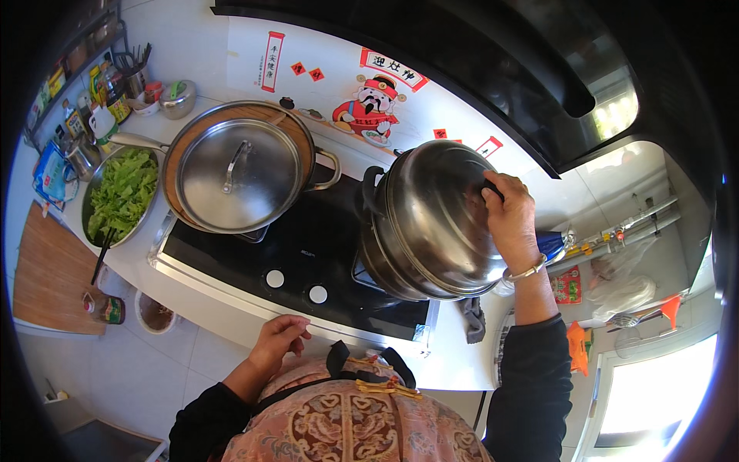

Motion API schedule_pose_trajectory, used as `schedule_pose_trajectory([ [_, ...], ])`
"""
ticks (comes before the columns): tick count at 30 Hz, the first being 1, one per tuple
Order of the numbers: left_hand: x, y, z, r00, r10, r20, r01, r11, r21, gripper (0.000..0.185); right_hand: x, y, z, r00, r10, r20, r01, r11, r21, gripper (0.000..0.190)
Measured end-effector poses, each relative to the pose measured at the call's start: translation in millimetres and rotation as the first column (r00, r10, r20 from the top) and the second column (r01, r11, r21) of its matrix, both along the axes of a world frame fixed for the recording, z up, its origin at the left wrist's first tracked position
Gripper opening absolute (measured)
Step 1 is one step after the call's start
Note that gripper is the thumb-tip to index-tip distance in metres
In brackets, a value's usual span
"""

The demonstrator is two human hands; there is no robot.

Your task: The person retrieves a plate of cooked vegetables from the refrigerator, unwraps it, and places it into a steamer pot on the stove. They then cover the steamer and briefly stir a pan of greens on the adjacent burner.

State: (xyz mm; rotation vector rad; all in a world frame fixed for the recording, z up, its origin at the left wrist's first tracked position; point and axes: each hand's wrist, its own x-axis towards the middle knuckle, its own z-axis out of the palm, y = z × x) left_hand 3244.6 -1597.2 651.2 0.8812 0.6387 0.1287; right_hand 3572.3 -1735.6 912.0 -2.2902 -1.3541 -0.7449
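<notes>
My right hand [511, 211], with a bangle at the wrist, grips the dark knob of a domed stainless steel lid [441, 213]. The lid sits on a steel steamer pot [372, 257] on the right burner of a black glass gas hob [306, 231]. Low at the front edge of the counter, my left hand [281, 341] holds nothing, its fingers loosely bent. On the left burner stands a long-handled pan [325, 170] with a wooden steamer ring [176, 159]. A flat steel lid [242, 179] with a strap handle covers the ring's middle.
To the left, a metal bowl [86, 215] holds green leaves [124, 190] and dark chopsticks [103, 257]. Seasoning bottles [112, 95] crowd the back left corner. A black range hood [491, 58] overhangs the hob. A grey cloth [473, 320] lies beside the hob at right.
</notes>
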Motion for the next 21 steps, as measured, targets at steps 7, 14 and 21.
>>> schedule_pose_trajectory([
  [7,-1.7,4.4,-3.3,1.0,-0.019,-0.019,0.019,1.0,-0.01,0.019,-3.8,3.3,0.2,0.998,-0.019,-0.052,0.016,0.999,-0.046,0.029],
  [14,3.0,2.1,0.2,0.999,-0.043,0.008,0.043,0.999,-0.009,0.019,3.2,0.9,-3.7,0.997,0.005,-0.082,-0.006,1.0,-0.01,0.031],
  [21,12.8,5.0,2.4,0.998,-0.039,-0.042,0.041,0.997,0.064,0.018,-18.0,-30.0,-0.8,0.996,-0.023,-0.087,0.041,0.978,0.206,0.042],
])
